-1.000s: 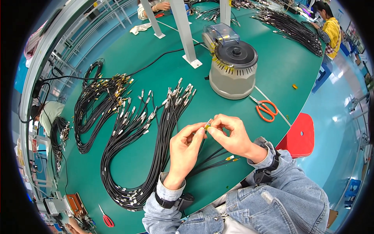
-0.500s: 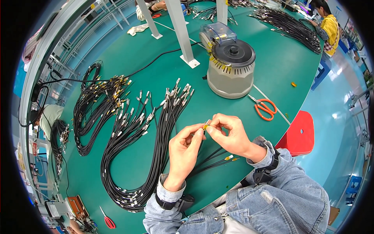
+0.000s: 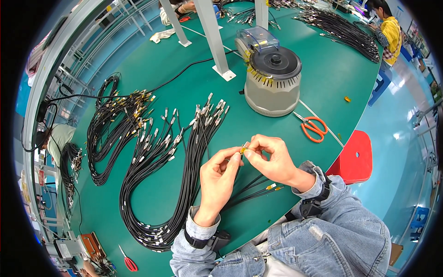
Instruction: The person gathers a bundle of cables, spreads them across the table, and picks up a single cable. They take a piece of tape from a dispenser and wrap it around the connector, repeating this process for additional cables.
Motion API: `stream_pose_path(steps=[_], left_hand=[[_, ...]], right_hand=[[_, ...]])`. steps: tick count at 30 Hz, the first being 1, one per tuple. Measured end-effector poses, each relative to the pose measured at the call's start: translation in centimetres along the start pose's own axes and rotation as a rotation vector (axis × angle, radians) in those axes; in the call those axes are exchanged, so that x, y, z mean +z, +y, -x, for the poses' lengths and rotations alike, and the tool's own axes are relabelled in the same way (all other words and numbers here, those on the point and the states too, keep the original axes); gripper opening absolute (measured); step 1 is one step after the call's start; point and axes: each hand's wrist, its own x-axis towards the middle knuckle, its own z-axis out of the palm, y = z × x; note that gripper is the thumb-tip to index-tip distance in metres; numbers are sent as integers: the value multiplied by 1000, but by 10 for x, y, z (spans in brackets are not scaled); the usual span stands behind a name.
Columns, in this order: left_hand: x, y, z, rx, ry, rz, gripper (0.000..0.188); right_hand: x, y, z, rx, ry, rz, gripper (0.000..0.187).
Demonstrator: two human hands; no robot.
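Note:
My left hand and my right hand meet fingertip to fingertip over the table's near part. Between them is the end of a black cable with a metal connector and a bit of yellow tape. Thumb and forefinger of each hand pinch this end, and the fingers partly cover it. Beneath my hands lie a few black cables with yellow-taped ends. Left of them curves a large bundle of black cables with silver connectors.
A round tape dispenser stands beyond my hands on the green table. Orange-handled scissors lie right of it. Another cable bundle rests farther left, near red-handled snips. A red stool stands beside the table; co-workers sit around.
Almost nothing differs. Both hands keep their pinch on the taped cable end, with only a very slight shift of the fingers.

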Motion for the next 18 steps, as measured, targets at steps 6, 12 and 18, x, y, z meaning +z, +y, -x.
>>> stream_pose_path(steps=[6,12,18], left_hand=[[1,0,0,5,0,-28,16],[2,-1,-4,-27,7,4,11],[-1,1,-9,-204,-4,221,15]], right_hand=[[0,-1,0,13,4,-8,10],[1,-1,1,-1,-4,2,11],[0,-3,1,3,-41,21,9]])
